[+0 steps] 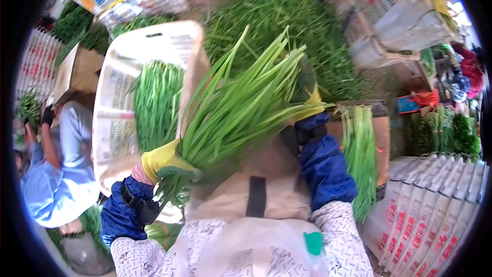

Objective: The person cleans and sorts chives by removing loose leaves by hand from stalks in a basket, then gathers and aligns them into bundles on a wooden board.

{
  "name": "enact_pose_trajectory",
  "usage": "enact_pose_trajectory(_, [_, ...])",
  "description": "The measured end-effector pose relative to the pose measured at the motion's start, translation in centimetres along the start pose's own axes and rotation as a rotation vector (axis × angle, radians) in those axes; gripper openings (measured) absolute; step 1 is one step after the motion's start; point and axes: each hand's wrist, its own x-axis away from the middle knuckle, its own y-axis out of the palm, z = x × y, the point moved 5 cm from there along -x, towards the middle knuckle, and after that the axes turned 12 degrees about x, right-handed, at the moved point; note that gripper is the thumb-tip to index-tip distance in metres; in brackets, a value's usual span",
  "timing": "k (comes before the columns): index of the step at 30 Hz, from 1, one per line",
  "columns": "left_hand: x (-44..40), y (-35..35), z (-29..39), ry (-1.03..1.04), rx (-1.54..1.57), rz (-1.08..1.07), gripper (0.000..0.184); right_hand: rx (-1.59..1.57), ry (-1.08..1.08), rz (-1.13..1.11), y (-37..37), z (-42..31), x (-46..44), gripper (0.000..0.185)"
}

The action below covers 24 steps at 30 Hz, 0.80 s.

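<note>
A loose bunch of long green stalks was held at the centre, fanned out towards 1 o'clock. At 8 o'clock, its near end was grasped by the left hand, which was covered by a yellow glove. At 3 o'clock, the right hand, also gloved in yellow, was partly hidden beside the stalks; whether it was closed on them could not be told. At 10 o'clock, a bundle of greens was contained in a white crate. Towards 12 o'clock, a broad heap of greens was spread.
</note>
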Motion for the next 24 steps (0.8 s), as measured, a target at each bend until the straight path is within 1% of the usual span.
enact_pose_trajectory(1, [0.8,-0.4,-1.0,0.003,-0.013,0.031,0.053,-0.461,0.096,0.008,1.4,0.5,-0.6,0.038])
enact_pose_trajectory(2, [1.7,-0.9,-1.7,0.010,-0.030,0.058,0.047,-0.923,0.188,0.062,2.7,0.9,-1.1,0.038])
enact_pose_trajectory(5, [2.7,-2.1,-4.6,0.028,0.004,0.091,0.048,-1.292,0.324,-0.106,5.8,2.0,-3.4,0.036])
enact_pose_trajectory(7, [2.8,-0.4,-3.9,-0.103,0.159,0.118,0.047,-0.791,0.279,-0.083,5.0,2.0,-4.0,0.036])
enact_pose_trajectory(8, [2.9,-0.6,-5.5,-0.089,0.132,0.161,0.049,-1.212,0.579,-0.042,5.3,2.6,-4.1,0.037])
enact_pose_trajectory(9, [3.2,-0.2,-5.8,-0.064,0.227,0.205,0.049,-1.602,0.652,-0.083,6.7,4.6,-4.8,0.039])
enact_pose_trajectory(10, [3.4,0.4,-6.1,-0.035,0.323,0.250,0.050,-1.523,0.728,-0.031,6.3,3.9,-4.8,0.040])
enact_pose_trajectory(11, [3.2,0.7,-7.1,-0.004,0.457,0.235,0.051,-1.440,0.799,0.018,5.7,3.3,-4.9,0.042])
enact_pose_trajectory(12, [3.1,0.9,-8.1,0.026,0.594,0.216,0.052,-1.905,0.254,-0.342,7.0,6.2,-5.4,0.037])
enact_pose_trajectory(13, [2.9,1.3,-8.8,0.053,0.729,0.195,0.053,-1.704,0.705,-0.046,5.4,5.7,-5.2,0.038])
enact_pose_trajectory(14, [2.6,2.0,-9.0,0.079,0.872,0.132,0.053,-1.686,0.669,-0.097,5.2,7.4,-5.3,0.035])
enact_pose_trajectory(15, [2.3,2.4,-9.0,0.108,1.013,0.069,0.053,-1.668,0.631,-0.148,4.5,11.1,-5.8,0.035])
enact_pose_trajectory(16, [2.0,2.0,-9.8,0.166,0.977,-0.036,0.050,-1.652,0.592,-0.201,3.6,15.4,-6.2,0.038])
enact_pose_trajectory(17, [2.1,1.8,-10.2,0.141,0.990,0.025,0.049,-1.637,0.552,-0.254,2.6,18.4,-6.1,0.044])
enact_pose_trajectory(19, [2.5,1.5,-10.9,0.097,1.012,0.147,0.045,-1.575,0.548,-0.204,-1.6,21.5,-7.1,0.028])
enact_pose_trajectory(21, [2.8,0.3,-11.4,0.217,0.529,0.317,0.044,-1.488,0.600,-0.136,-5.1,23.3,-6.7,0.030])
enact_pose_trajectory(23, [2.6,0.4,-11.4,0.207,0.632,0.248,0.044,-1.260,0.682,-0.018,-8.7,25.2,-5.7,0.033])
enact_pose_trajectory(24, [2.6,0.4,-11.4,0.187,0.671,0.202,0.043,-1.068,0.736,0.045,-10.3,26.3,-5.4,0.035])
